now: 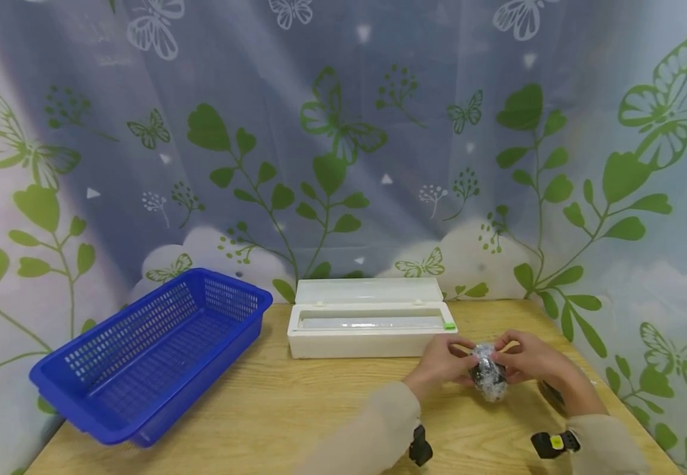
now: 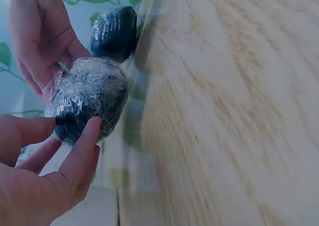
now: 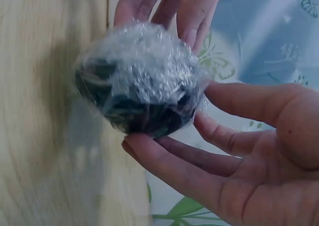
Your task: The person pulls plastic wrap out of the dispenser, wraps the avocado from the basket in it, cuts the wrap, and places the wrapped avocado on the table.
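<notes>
Both hands hold a dark, rounded object wrapped in crinkled clear plastic film [image 1: 489,373] above the right part of the table. My left hand [image 1: 445,361] grips its left side between thumb and fingers. From the other side, my right hand [image 1: 530,358] pinches it with the thumb and fingertips. The film bunches thick and whitish over one face in the right wrist view, with dark green showing beneath. What the object is inside the film, I cannot tell. A second dark, shiny rounded object [image 2: 114,34] lies by my right wrist, partly covered by the forearm in the head view.
Just beyond my left hand stands a white cling film dispenser box [image 1: 367,346], its lid raised and a roll inside. A blue plastic basket [image 1: 200,382] sits on the left of the wooden table [image 1: 295,409]. A patterned curtain [image 1: 343,198] hangs behind.
</notes>
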Tool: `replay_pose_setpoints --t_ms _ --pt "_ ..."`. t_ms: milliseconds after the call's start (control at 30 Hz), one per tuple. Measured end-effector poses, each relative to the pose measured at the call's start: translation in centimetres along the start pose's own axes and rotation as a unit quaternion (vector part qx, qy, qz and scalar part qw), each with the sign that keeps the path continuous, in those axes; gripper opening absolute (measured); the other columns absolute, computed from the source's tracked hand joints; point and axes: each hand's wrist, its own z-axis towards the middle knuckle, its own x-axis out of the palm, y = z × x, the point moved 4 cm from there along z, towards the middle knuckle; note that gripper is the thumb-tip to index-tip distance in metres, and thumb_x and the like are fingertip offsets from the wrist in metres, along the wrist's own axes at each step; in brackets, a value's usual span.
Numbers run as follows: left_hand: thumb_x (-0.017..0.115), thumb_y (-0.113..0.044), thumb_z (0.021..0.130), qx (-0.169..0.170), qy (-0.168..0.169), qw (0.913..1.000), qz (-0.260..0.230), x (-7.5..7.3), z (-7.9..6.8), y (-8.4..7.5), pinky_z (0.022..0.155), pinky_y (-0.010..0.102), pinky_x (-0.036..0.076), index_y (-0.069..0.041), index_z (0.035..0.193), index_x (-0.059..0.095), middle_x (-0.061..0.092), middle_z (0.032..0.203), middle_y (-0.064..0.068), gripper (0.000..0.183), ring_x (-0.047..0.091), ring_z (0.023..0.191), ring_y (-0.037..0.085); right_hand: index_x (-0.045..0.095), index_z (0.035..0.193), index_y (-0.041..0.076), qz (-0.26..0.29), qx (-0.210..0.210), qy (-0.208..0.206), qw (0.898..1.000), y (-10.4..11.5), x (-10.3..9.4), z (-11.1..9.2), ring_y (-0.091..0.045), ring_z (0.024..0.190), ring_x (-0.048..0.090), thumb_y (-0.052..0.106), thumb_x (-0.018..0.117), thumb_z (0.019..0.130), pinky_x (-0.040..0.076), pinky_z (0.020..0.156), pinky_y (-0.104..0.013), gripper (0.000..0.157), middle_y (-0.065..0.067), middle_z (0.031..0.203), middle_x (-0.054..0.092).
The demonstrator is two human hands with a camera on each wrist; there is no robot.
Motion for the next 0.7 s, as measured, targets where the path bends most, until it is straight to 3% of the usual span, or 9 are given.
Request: replay_pose_setpoints --t_ms 167,467,700 --pt "0.073 0.003 0.092 -0.001 -0.026 0.9996 0.01 1.0 0.6 0.2 0.072 0.051 0.065 -0.001 0.108 0.074 0.066 0.09 0.011 0.016 0.075 0.079 0.044 0.049 0.12 -0.01 -0.016 0.021 -0.026 0.999 -0.9 -0.2 0.5 -0.019 0.072 0.061 0.011 0.056 0.105 0.06 0.068 -0.038 0.027 -0.009 0.086 0.064" --pt "0.073 0.0 0.092 0.002 -0.039 0.9992 0.012 1.7 0.7 0.5 0.071 0.049 0.065 0.0 0.111 0.072 0.063 0.086 0.008 0.018 0.074 0.078 0.044 0.05 0.122 -0.015 -0.05 0.034 -0.038 0.997 -1.3 -0.4 1.0 -0.018 0.079 0.064 0.011 0.053 0.106 0.062 0.073 -0.042 0.03 -0.02 0.1 0.068" --pt "0.073 -0.004 0.094 0.003 -0.027 0.9988 0.042 1.5 0.1 0.2 0.068 0.046 0.065 -0.005 0.124 0.069 0.064 0.099 0.01 0.031 0.075 0.076 0.044 0.053 0.125 -0.017 -0.075 0.037 -0.041 0.996 -0.8 -0.8 0.5 -0.026 0.091 0.07 0.012 0.053 0.106 0.063 0.08 -0.046 0.034 -0.032 0.113 0.066"
